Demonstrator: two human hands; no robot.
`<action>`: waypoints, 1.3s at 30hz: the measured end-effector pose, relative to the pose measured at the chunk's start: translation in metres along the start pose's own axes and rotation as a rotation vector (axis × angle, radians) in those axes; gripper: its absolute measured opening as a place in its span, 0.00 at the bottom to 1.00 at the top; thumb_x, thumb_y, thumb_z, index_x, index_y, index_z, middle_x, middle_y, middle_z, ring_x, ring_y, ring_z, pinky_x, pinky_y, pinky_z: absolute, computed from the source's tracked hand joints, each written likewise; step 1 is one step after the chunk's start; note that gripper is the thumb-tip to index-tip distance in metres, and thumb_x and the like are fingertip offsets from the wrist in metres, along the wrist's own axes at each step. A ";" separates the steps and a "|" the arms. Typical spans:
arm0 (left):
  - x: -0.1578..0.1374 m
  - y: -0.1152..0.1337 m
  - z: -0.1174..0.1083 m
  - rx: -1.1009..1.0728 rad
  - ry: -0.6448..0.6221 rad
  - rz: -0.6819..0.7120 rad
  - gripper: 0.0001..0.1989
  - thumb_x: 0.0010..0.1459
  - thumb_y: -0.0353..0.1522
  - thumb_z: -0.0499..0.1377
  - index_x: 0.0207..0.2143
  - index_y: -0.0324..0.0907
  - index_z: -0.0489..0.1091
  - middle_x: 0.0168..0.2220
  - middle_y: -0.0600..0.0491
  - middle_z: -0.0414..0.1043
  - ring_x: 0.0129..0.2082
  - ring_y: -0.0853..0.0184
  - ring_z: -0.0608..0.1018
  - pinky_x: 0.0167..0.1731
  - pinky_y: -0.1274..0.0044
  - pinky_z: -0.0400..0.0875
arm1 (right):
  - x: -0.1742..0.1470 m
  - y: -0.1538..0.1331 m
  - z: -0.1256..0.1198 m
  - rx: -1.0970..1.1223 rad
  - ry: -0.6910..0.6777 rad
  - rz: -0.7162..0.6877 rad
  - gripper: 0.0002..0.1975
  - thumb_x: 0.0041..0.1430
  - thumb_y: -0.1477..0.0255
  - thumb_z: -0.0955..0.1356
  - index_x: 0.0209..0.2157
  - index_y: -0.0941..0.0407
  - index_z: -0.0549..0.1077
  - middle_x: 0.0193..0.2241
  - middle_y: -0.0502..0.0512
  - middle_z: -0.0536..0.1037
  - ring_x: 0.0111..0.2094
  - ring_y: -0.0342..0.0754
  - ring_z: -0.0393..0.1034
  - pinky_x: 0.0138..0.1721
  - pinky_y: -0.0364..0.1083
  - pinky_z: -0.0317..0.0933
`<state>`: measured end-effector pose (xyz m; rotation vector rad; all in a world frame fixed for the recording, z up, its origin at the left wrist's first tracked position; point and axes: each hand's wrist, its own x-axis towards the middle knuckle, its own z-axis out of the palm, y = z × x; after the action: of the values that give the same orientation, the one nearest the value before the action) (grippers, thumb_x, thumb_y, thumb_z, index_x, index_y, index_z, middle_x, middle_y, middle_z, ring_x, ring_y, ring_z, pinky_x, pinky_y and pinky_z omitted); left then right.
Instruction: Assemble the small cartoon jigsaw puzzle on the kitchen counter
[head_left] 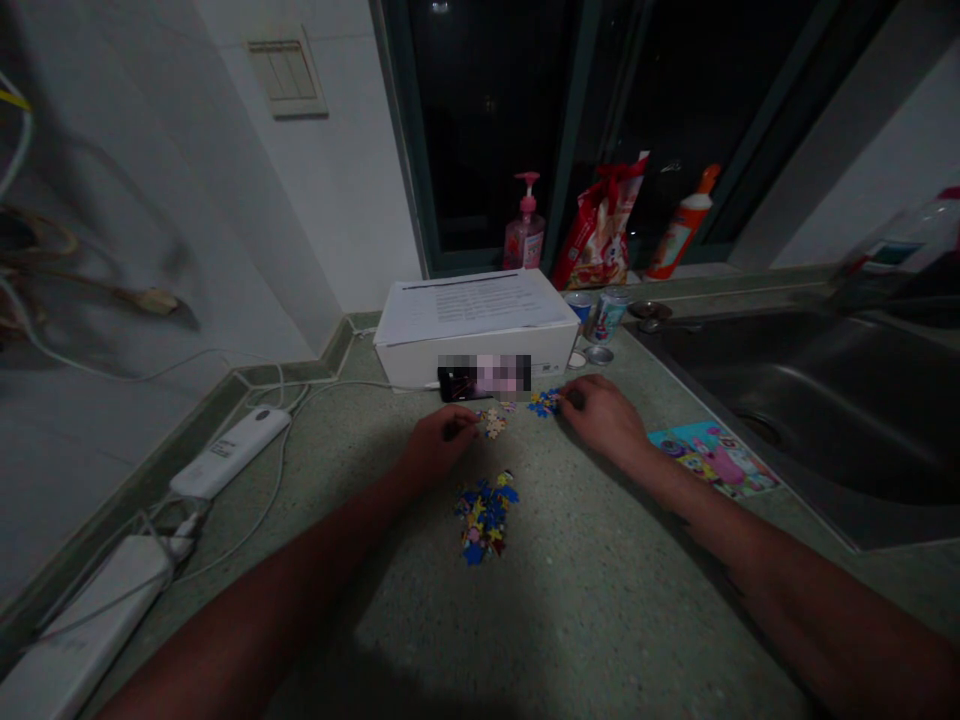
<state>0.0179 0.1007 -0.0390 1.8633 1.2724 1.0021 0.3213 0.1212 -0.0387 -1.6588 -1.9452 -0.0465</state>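
My left hand (441,440) has its fingers curled together at the edge of a small group of pale, face-down jigsaw puzzle pieces (493,424). My right hand (604,412) is closed, its fingertips at a small cluster of blue and yellow puzzle pieces (543,403). Whatever either hand pinches is too small and dark to make out. Nearer to me, between my forearms, lies a loose pile of mixed puzzle pieces (486,515), mostly blue and yellow. A colourful cartoon picture card (712,458) rests flat beside my right forearm, partly covered by it.
A phone (459,384) leans on a white box (405,358) with printed paper on top. Cans (609,316) and lids stand right of it. A sink (810,400) is at the right. Power strips (232,452) and cables lie left. Bottles and a red bag (600,235) line the window.
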 end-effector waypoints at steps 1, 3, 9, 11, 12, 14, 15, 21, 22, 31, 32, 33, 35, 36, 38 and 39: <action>0.000 0.000 0.000 -0.001 0.000 -0.001 0.06 0.60 0.31 0.63 0.40 0.44 0.78 0.35 0.53 0.83 0.36 0.63 0.84 0.40 0.73 0.79 | 0.000 -0.001 -0.001 -0.007 0.000 -0.005 0.06 0.64 0.70 0.69 0.36 0.55 0.81 0.38 0.61 0.81 0.38 0.55 0.76 0.42 0.52 0.70; 0.000 0.000 0.000 -0.003 0.003 0.000 0.06 0.60 0.31 0.63 0.40 0.44 0.78 0.35 0.53 0.83 0.36 0.64 0.84 0.39 0.73 0.79 | 0.000 -0.005 -0.003 -0.016 0.002 -0.020 0.06 0.64 0.71 0.69 0.36 0.55 0.80 0.38 0.61 0.81 0.39 0.55 0.76 0.43 0.52 0.70; 0.000 0.000 0.001 0.012 0.003 0.018 0.05 0.60 0.31 0.63 0.39 0.43 0.78 0.37 0.52 0.83 0.37 0.63 0.84 0.41 0.72 0.79 | -0.007 -0.028 -0.004 0.111 -0.046 -0.184 0.09 0.66 0.75 0.66 0.41 0.56 0.79 0.42 0.61 0.81 0.46 0.58 0.75 0.50 0.55 0.69; -0.001 0.001 0.001 0.028 0.010 0.020 0.05 0.60 0.30 0.63 0.39 0.43 0.78 0.37 0.52 0.83 0.37 0.63 0.84 0.42 0.71 0.79 | -0.011 -0.037 -0.001 0.157 -0.115 -0.295 0.09 0.67 0.75 0.66 0.43 0.56 0.79 0.43 0.61 0.82 0.46 0.57 0.75 0.51 0.56 0.69; -0.001 0.001 0.001 0.040 0.012 0.025 0.05 0.60 0.30 0.63 0.39 0.43 0.78 0.37 0.52 0.83 0.37 0.63 0.83 0.42 0.71 0.79 | -0.013 -0.041 0.001 0.168 -0.142 -0.342 0.09 0.68 0.74 0.66 0.43 0.56 0.79 0.44 0.60 0.82 0.47 0.57 0.76 0.53 0.57 0.69; -0.001 0.002 0.001 0.079 0.017 0.044 0.05 0.60 0.30 0.63 0.40 0.44 0.78 0.38 0.52 0.82 0.38 0.63 0.83 0.43 0.71 0.78 | -0.016 -0.048 0.003 0.179 -0.181 -0.416 0.09 0.70 0.73 0.66 0.44 0.55 0.79 0.45 0.60 0.82 0.49 0.57 0.76 0.54 0.58 0.69; -0.002 0.002 0.002 0.107 0.023 0.056 0.06 0.60 0.29 0.63 0.40 0.44 0.78 0.38 0.52 0.82 0.38 0.63 0.83 0.44 0.71 0.78 | -0.017 -0.050 0.004 0.187 -0.194 -0.441 0.09 0.70 0.73 0.66 0.45 0.55 0.79 0.46 0.61 0.82 0.50 0.57 0.76 0.54 0.58 0.69; -0.002 0.005 0.004 0.359 0.001 0.208 0.07 0.59 0.26 0.63 0.39 0.44 0.79 0.40 0.49 0.81 0.44 0.57 0.80 0.51 0.65 0.74 | -0.022 -0.062 0.006 0.239 -0.226 -0.508 0.11 0.70 0.74 0.67 0.51 0.55 0.79 0.52 0.61 0.81 0.55 0.58 0.75 0.58 0.61 0.69; -0.002 0.007 0.005 0.410 -0.021 0.240 0.07 0.60 0.27 0.63 0.39 0.44 0.79 0.40 0.48 0.81 0.45 0.56 0.79 0.52 0.63 0.73 | -0.022 -0.064 0.007 0.242 -0.227 -0.519 0.12 0.70 0.74 0.67 0.52 0.55 0.78 0.54 0.61 0.81 0.56 0.58 0.74 0.59 0.61 0.69; -0.006 0.007 0.011 0.634 -0.093 0.311 0.12 0.65 0.31 0.62 0.50 0.44 0.78 0.46 0.47 0.78 0.50 0.54 0.76 0.54 0.61 0.71 | -0.021 -0.069 0.014 0.211 -0.236 -0.557 0.17 0.69 0.72 0.69 0.58 0.55 0.77 0.58 0.65 0.77 0.61 0.62 0.70 0.61 0.64 0.67; -0.006 0.007 0.011 0.636 -0.092 0.313 0.11 0.65 0.31 0.62 0.49 0.44 0.78 0.46 0.48 0.78 0.50 0.54 0.76 0.53 0.61 0.71 | -0.021 -0.069 0.014 0.215 -0.237 -0.557 0.17 0.69 0.72 0.69 0.57 0.55 0.77 0.58 0.64 0.77 0.61 0.61 0.71 0.61 0.64 0.67; -0.006 0.007 0.010 0.637 -0.091 0.313 0.11 0.65 0.31 0.63 0.49 0.44 0.79 0.45 0.48 0.78 0.49 0.54 0.76 0.53 0.61 0.71 | -0.021 -0.069 0.014 0.218 -0.237 -0.558 0.17 0.69 0.72 0.69 0.57 0.54 0.77 0.57 0.64 0.78 0.60 0.61 0.71 0.61 0.64 0.67; -0.006 0.008 0.010 0.634 -0.088 0.315 0.10 0.64 0.30 0.63 0.47 0.44 0.79 0.44 0.48 0.78 0.48 0.55 0.76 0.53 0.61 0.71 | -0.021 -0.069 0.014 0.221 -0.235 -0.561 0.16 0.69 0.72 0.70 0.56 0.55 0.78 0.55 0.63 0.79 0.58 0.61 0.72 0.60 0.63 0.68; -0.006 0.008 0.011 0.630 -0.085 0.316 0.10 0.64 0.30 0.63 0.47 0.44 0.79 0.44 0.48 0.78 0.48 0.55 0.76 0.52 0.61 0.71 | -0.020 -0.069 0.014 0.220 -0.233 -0.562 0.15 0.68 0.72 0.70 0.55 0.55 0.78 0.54 0.63 0.80 0.58 0.61 0.73 0.59 0.63 0.68; -0.005 0.008 0.011 0.625 -0.082 0.316 0.09 0.63 0.29 0.64 0.46 0.44 0.79 0.44 0.48 0.78 0.48 0.55 0.77 0.52 0.62 0.71 | -0.020 -0.069 0.014 0.216 -0.233 -0.565 0.13 0.68 0.72 0.71 0.52 0.56 0.79 0.52 0.63 0.81 0.56 0.61 0.74 0.59 0.63 0.69; -0.005 0.008 0.011 0.626 -0.086 0.315 0.09 0.63 0.29 0.64 0.45 0.44 0.79 0.44 0.49 0.78 0.48 0.55 0.77 0.52 0.62 0.71 | -0.020 -0.069 0.014 0.215 -0.234 -0.567 0.12 0.67 0.72 0.71 0.51 0.56 0.80 0.51 0.63 0.81 0.56 0.61 0.74 0.58 0.62 0.69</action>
<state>0.0296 0.0925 -0.0387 2.6174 1.3684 0.7041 0.2536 0.0931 -0.0360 -0.9728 -2.4459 0.1409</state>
